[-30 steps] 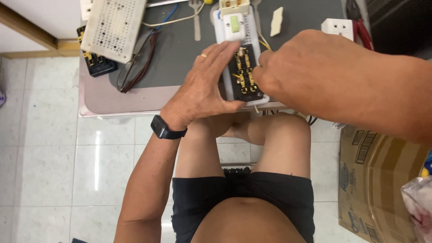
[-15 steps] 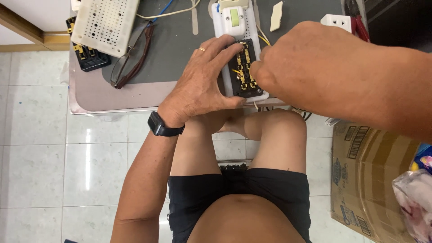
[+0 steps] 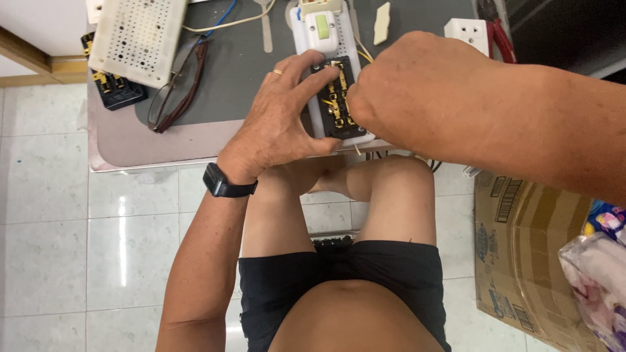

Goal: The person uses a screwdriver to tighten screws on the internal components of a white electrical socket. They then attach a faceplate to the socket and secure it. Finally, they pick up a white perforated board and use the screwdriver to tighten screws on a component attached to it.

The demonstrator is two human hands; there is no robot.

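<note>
The left hand [image 3: 277, 124] grasped the opened socket strip [image 3: 334, 98] at the table's [image 3: 130, 140] front edge w/ fingers curled on its black inside, while the right hand [image 3: 404, 91] worked at the brass contacts, grip hidden, so I cannot tell; prob. mid-repair, needing a steady hold.

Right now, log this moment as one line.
left hand: steadies open power strip on table | right hand: fingertips at its brass contacts, grip hidden | nearby: glasses, perforated white cover
</note>
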